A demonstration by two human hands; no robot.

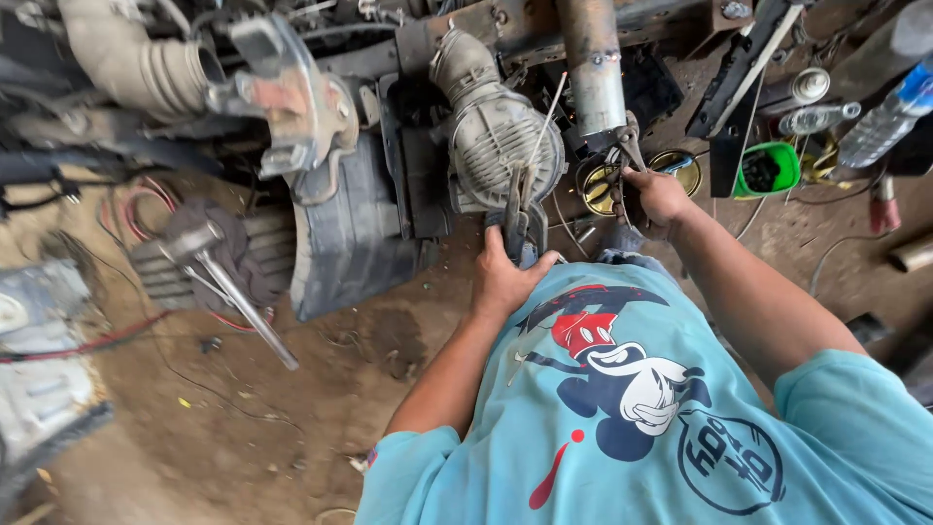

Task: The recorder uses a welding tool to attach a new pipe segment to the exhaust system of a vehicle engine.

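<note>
Left hand (505, 277) gripped dark pliers (518, 226) below the ribbed grey housing (501, 136). Right hand (656, 197), arm extended, closed around a wire ring (595, 180) beside the rusty pipe (593, 63). Bare dirt floor (243, 418) lay open leftward.

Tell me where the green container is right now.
In the head view, the green container sits on the ground at upper right, beyond the right hand, beside a clear plastic bottle and near a round brass-coloured lid.
</note>
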